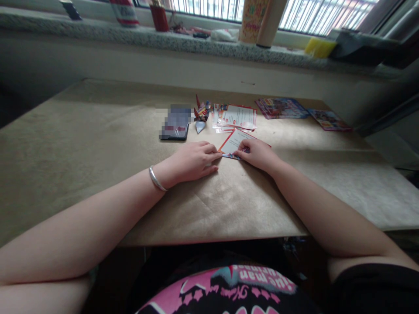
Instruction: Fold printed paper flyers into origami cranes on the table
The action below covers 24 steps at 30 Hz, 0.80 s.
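A printed sheet of paper (231,142), white with an orange border, lies on the table with its near edge folded over in a narrow colourful strip. My right hand (257,152) pinches that strip near its middle, fingers curled. My left hand (198,160) rests flat with fingers stretched out, its fingertips touching the sheet's left corner. Just beyond the sheet is a stack of similar printed papers (240,117). A folded paper figure (203,111) with pointed ends stands left of the stack. Parts of the sheet are hidden under my right hand.
A phone (176,124), partly blurred out, lies left of the paper figure. Colourful booklets or cards (281,107) lie at the back right, another pile (330,119) beside them. Behind the table, a stone windowsill (196,43) holds a red container (159,16) and a yellow item (320,47).
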Each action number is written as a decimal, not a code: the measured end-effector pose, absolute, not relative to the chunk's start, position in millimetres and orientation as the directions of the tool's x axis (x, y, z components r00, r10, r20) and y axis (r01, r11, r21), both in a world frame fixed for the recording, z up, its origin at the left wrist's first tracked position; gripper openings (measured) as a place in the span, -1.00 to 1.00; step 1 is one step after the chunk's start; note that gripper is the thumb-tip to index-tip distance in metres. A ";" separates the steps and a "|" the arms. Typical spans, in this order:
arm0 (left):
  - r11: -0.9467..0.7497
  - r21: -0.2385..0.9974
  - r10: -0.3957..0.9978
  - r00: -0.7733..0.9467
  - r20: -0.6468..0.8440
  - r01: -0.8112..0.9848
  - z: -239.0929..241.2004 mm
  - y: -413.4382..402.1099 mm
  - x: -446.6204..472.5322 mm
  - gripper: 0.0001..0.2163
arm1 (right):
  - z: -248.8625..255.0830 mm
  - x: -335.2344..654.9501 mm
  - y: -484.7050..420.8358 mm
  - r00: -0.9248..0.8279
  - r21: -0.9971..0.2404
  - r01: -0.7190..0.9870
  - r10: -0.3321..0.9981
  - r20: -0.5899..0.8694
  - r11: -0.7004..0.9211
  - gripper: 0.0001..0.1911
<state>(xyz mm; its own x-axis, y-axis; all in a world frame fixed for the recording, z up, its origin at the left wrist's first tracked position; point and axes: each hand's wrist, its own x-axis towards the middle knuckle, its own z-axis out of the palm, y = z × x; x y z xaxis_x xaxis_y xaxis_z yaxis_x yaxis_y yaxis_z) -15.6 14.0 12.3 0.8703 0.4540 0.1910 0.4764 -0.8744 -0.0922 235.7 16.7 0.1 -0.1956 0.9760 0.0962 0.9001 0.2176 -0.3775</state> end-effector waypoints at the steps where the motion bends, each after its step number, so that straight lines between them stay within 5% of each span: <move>1: -0.876 -0.094 0.450 0.871 0.196 0.474 11.8 14.8 -16.6 -0.62 | 0.0 235.8 16.7 -0.196 -0.379 0.899 0.976 0.098 0.218 -0.80; 16: -0.867 -0.109 0.447 0.856 0.260 0.486 14.1 20.1 -24.0 -0.72 | 0.5 234.3 15.2 -0.172 -0.388 0.901 0.980 0.096 0.196 -0.80; 24: -0.859 -0.021 0.483 0.823 0.298 0.512 11.0 23.6 -28.7 -0.71 | -1.0 234.4 13.6 -0.187 -0.396 0.893 0.976 0.108 0.215 -0.80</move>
<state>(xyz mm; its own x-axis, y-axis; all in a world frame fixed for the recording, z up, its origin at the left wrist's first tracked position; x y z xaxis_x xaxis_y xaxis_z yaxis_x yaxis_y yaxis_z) -28.7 23.6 11.0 0.8233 0.4829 0.2983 0.5115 -0.8590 -0.0213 234.4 13.6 -1.0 -0.1867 0.9765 0.1080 0.8930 0.2145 -0.3956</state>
